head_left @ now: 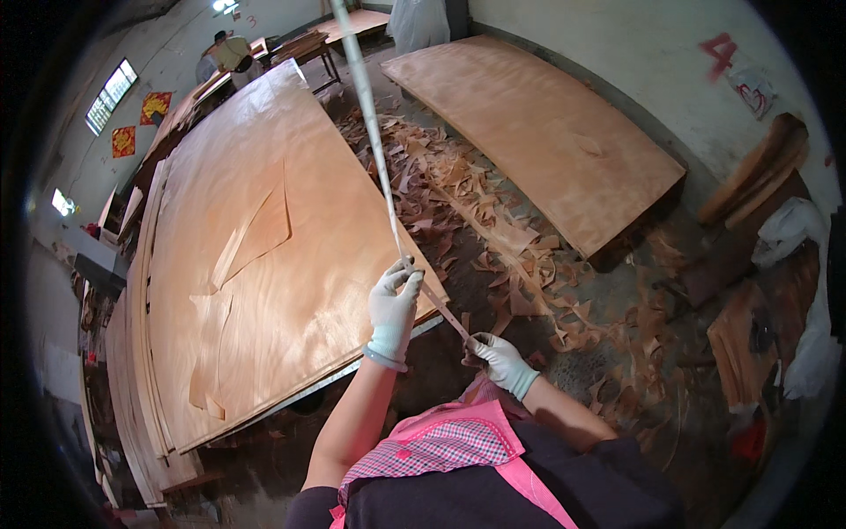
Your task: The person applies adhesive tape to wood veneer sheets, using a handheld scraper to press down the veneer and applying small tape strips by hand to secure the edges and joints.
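Note:
A long, narrow pale tape [374,125] runs down from the top of the view to my hands. My left hand [395,304], in a white knit glove, pinches it between thumb and fingers near the corner of a stack of wood veneer sheets [317,218]. Lower and to the right, my right hand [503,362], gloved too, grips the tape's lower part in front of my pink checked apron [436,443]. The stretch between both hands looks straight. On the stack's top sheet lie torn veneer pieces [254,231], including a narrow one [210,357] toward the near left.
Veneer scraps [489,225] litter the floor between this stack and a second low stack of sheets [548,139] by the wall. Veneer bundles [743,344] and clear plastic [793,231] stand at right. Another person [232,56] bends over a far bench.

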A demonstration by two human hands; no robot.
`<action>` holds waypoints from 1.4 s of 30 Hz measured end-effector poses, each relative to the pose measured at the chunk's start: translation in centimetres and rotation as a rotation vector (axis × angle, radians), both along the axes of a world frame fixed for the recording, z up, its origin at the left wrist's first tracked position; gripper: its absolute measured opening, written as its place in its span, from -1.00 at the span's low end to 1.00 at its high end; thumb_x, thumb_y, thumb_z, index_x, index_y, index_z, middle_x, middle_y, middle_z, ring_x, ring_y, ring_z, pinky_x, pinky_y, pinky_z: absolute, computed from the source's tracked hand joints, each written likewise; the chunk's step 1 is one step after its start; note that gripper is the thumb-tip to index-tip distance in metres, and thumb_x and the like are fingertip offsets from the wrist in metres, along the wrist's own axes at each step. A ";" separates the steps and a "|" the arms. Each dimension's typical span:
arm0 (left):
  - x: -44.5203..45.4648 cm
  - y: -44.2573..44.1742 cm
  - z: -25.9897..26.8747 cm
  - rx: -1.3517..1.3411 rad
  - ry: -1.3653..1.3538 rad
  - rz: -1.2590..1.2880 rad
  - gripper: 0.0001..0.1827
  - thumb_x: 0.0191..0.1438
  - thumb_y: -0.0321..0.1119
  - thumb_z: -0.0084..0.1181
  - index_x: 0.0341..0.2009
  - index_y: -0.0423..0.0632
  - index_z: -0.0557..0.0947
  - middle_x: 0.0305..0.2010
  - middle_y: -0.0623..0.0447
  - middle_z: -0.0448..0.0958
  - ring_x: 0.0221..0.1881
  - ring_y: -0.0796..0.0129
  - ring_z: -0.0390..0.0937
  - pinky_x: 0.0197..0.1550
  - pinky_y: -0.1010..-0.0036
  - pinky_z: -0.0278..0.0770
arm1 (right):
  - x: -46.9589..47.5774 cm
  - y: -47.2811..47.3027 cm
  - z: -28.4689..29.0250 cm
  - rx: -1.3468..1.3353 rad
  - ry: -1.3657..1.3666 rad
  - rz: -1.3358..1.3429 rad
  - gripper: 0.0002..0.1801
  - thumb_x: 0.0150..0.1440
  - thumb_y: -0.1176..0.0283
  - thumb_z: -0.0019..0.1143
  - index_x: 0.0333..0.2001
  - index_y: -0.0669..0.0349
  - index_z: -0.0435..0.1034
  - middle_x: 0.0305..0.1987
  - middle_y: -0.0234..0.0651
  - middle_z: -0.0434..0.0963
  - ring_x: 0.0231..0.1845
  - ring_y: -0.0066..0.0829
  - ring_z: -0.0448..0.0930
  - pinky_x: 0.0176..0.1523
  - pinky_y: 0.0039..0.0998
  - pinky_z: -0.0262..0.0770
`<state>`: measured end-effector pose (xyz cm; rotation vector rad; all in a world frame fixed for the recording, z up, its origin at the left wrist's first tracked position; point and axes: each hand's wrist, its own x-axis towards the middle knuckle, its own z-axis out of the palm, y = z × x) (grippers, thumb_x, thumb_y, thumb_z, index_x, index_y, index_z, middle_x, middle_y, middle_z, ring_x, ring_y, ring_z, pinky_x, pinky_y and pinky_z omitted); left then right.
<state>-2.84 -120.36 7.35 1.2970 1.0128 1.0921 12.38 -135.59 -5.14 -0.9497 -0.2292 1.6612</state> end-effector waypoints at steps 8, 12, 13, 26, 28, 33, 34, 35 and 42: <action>1.3 -1.5 0.2 0.209 0.161 -0.118 -0.62 0.13 -0.40 0.24 0.06 -0.17 0.61 0.03 0.00 0.58 -0.26 0.57 0.50 -0.22 0.60 0.49 | 1.2 0.1 -3.0 -0.015 -0.488 0.018 -0.76 0.26 0.28 0.19 -0.29 0.26 0.50 -0.43 -0.41 0.55 -0.47 -0.57 0.49 -0.32 -0.53 0.43; 2.5 -2.6 4.8 -0.037 -0.152 -0.234 -0.38 0.21 -0.33 0.21 0.31 -0.18 0.34 -0.13 0.17 0.55 -0.22 0.64 0.39 -0.17 0.68 0.38 | 2.9 -0.6 -7.0 0.041 -1.063 0.027 -0.62 0.23 0.15 0.12 -0.47 0.24 0.50 -0.58 -0.42 0.50 -0.50 -0.57 0.47 -0.36 -0.39 0.35; 2.8 -2.5 6.6 -0.045 -0.283 -0.227 -0.39 0.23 -0.34 0.19 0.32 -0.20 0.33 -0.22 0.22 0.51 -0.28 0.67 0.37 -0.23 0.71 0.35 | 3.5 -0.7 -8.6 -0.025 -1.342 0.063 -0.62 0.21 0.16 0.15 -0.52 0.22 0.48 -0.61 -0.36 0.50 -0.53 -0.53 0.46 -0.40 -0.35 0.35; 0.0 5.9 30.1 0.270 -0.754 -0.514 -0.58 0.34 -0.11 -0.03 0.10 -0.17 0.47 0.00 -0.09 0.59 -0.01 0.14 0.60 0.10 0.24 0.58 | 13.1 -17.4 -19.3 -0.742 -1.489 0.512 -0.55 0.06 0.09 0.20 -0.34 0.36 0.55 -0.33 0.15 0.59 -0.21 0.13 0.61 -0.17 -0.06 0.48; -0.5 6.9 32.7 0.281 -0.734 -0.660 -0.61 0.35 -0.09 -0.07 0.04 -0.14 0.51 -0.03 -0.06 0.61 -0.04 0.16 0.61 0.05 0.23 0.60 | 14.6 -19.6 -18.8 -0.844 -1.504 0.534 -0.55 0.07 0.09 0.21 -0.33 0.36 0.55 -0.32 0.14 0.60 -0.22 0.12 0.62 -0.17 -0.07 0.49; -1.7 8.3 35.3 0.968 0.234 -0.189 -0.67 0.28 -0.16 0.09 -0.17 -0.19 0.68 -0.28 0.03 0.70 -0.29 0.29 0.67 -0.19 0.42 0.64 | 18.9 -25.9 -16.0 -1.063 -1.546 0.485 -0.55 0.08 0.11 0.22 -0.29 0.38 0.55 -0.30 0.12 0.61 -0.23 0.10 0.62 -0.17 -0.09 0.49; -2.2 8.7 35.7 1.311 0.695 0.207 -0.74 0.22 -0.23 0.17 -0.20 -0.17 0.71 -0.30 0.01 0.70 -0.35 0.39 0.65 -0.23 0.48 0.61 | 19.7 -26.7 -15.1 -1.098 -1.556 0.463 -0.55 0.08 0.11 0.22 -0.28 0.38 0.55 -0.30 0.12 0.61 -0.23 0.10 0.62 -0.17 -0.10 0.49; -2.5 9.0 36.0 1.383 0.863 0.352 -0.80 0.19 -0.29 0.20 -0.17 -0.12 0.72 -0.30 0.00 0.70 -0.37 0.45 0.63 -0.22 0.50 0.59 | 20.4 -27.2 -14.0 -1.122 -1.568 0.436 -0.55 0.09 0.11 0.23 -0.28 0.38 0.55 -0.29 0.11 0.62 -0.24 0.09 0.63 -0.18 -0.10 0.49; -6.5 8.4 26.3 0.845 0.282 -0.020 -0.54 0.26 -0.31 0.11 0.22 -0.18 0.47 -0.08 -0.06 0.63 -0.13 0.38 0.60 -0.04 0.49 0.54 | 18.4 -17.3 -2.0 -0.516 -1.557 0.417 -0.57 0.14 0.17 0.22 -0.24 0.42 0.55 -0.31 0.03 0.64 -0.33 -0.07 0.64 -0.23 -0.20 0.50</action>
